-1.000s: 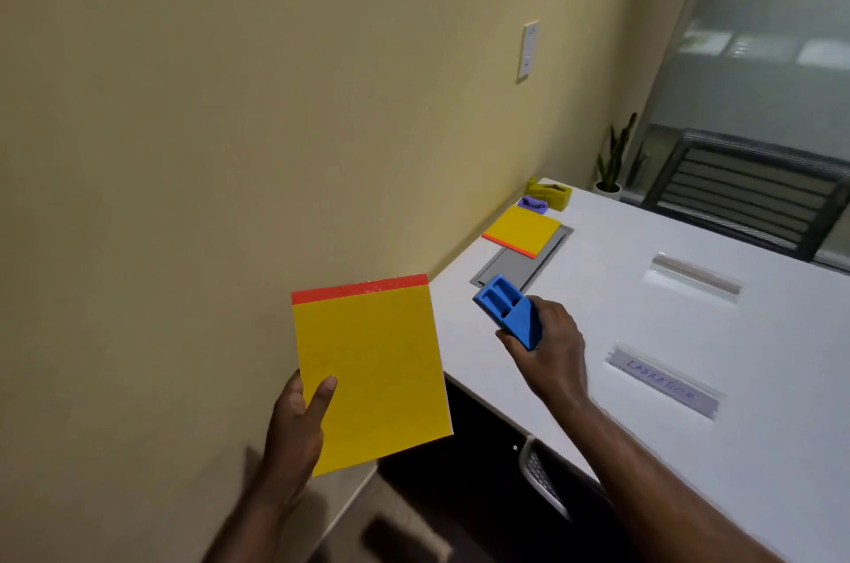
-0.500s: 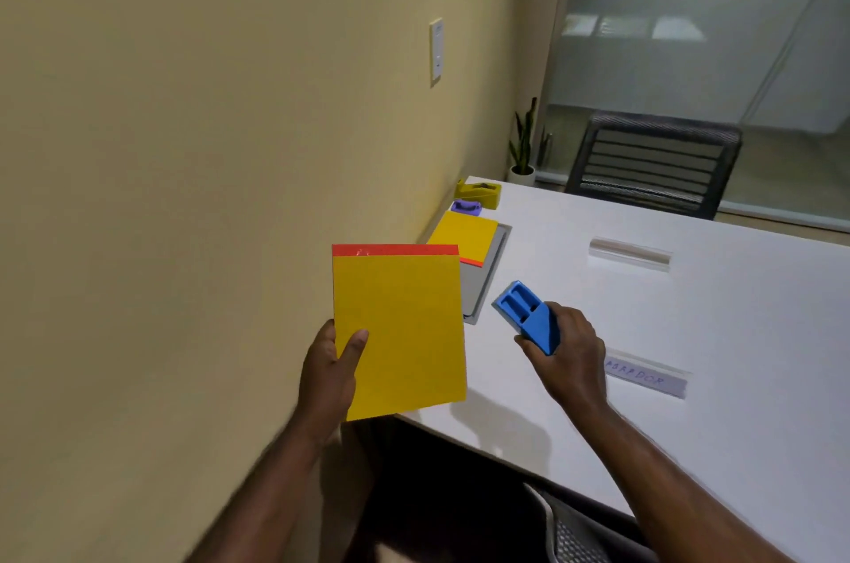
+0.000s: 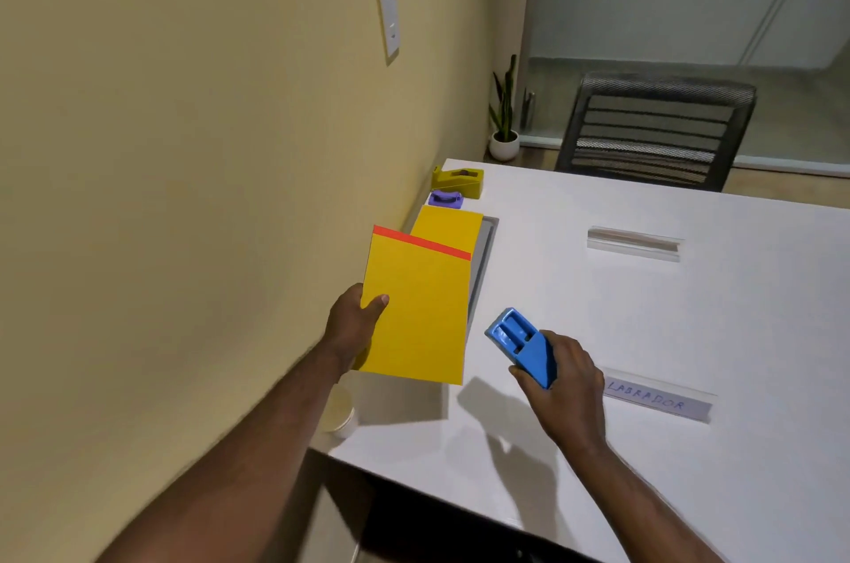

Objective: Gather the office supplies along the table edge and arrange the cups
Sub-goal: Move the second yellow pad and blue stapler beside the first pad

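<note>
My left hand [image 3: 352,323] grips a yellow notepad [image 3: 416,314] with a red top strip, held above the table's left edge. In my right hand [image 3: 563,383] is a blue tape dispenser [image 3: 522,344], raised just over the white table [image 3: 644,332]. Along the wall edge lie a second yellow notepad [image 3: 448,224] on a grey board [image 3: 483,254], a small purple dispenser [image 3: 445,198] and a yellow tape dispenser [image 3: 457,180]. A cream paper cup [image 3: 339,413] stands at the near left corner, partly hidden by my left arm.
Two clear name holders rest on the table: one labelled LABRADOR [image 3: 653,399] by my right hand, another [image 3: 634,242] farther back. A black mesh chair [image 3: 653,132] stands behind the far edge. A potted plant [image 3: 503,134] is in the corner by the yellow wall.
Both hands have moved forward over the table. The notepad now overlaps the one lying on the grey board, and the cup has come into view below my left arm.
</note>
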`<state>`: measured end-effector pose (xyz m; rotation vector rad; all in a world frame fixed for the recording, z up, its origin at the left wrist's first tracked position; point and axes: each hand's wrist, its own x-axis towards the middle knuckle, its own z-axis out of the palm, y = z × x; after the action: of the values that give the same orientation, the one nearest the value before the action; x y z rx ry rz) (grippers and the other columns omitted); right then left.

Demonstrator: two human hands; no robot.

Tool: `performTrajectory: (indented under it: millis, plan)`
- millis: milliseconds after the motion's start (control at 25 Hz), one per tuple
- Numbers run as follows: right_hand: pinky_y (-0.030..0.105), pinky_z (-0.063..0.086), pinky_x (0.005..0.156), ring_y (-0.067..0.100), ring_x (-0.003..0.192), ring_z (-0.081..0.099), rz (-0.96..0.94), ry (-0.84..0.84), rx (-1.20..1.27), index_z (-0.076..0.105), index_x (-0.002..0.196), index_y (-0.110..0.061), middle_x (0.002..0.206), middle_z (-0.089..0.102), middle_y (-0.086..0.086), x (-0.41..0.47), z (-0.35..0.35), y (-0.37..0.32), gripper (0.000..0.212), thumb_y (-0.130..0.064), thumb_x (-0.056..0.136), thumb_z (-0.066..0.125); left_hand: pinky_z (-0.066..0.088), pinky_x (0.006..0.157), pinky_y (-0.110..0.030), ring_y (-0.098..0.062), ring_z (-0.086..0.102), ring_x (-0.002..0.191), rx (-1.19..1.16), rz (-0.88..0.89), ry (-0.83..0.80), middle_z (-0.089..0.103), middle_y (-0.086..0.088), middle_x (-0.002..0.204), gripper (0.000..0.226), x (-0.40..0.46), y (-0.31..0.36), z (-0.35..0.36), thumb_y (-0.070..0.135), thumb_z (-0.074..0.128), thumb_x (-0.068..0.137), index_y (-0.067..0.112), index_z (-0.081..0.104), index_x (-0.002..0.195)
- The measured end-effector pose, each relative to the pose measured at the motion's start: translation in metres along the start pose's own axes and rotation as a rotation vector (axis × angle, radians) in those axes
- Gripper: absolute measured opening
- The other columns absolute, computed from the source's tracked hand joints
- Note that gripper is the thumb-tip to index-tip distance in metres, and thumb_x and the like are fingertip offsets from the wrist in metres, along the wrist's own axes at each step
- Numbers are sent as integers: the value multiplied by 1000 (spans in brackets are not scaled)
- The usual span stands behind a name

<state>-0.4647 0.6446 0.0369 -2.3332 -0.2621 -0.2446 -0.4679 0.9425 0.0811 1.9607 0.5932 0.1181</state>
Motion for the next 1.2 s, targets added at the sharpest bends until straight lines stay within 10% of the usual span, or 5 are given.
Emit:
performTrajectory:
  millis: [480, 1200]
  plan:
    - [48, 50, 81, 16, 94, 56, 154, 14, -22, 55, 119, -22, 107, 59, -8, 14, 39, -12, 56, -29, 70, 83, 28, 115, -43, -34, 28, 144, 198, -220, -266, 28, -18, 157, 64, 140, -69, 32, 31, 53, 99, 1, 26, 149]
    - [46, 51, 77, 16, 92, 55, 187, -42, -85, 53, 118, -26, 106, 56, -11, 21, 81, -15, 57, -30, 71, 83, 44, 97, -36, -36, 53, 122, 171, -326, -101, 52, -20, 139, 45, 186, -116, 64, 7, 55, 95, 3, 43, 138]
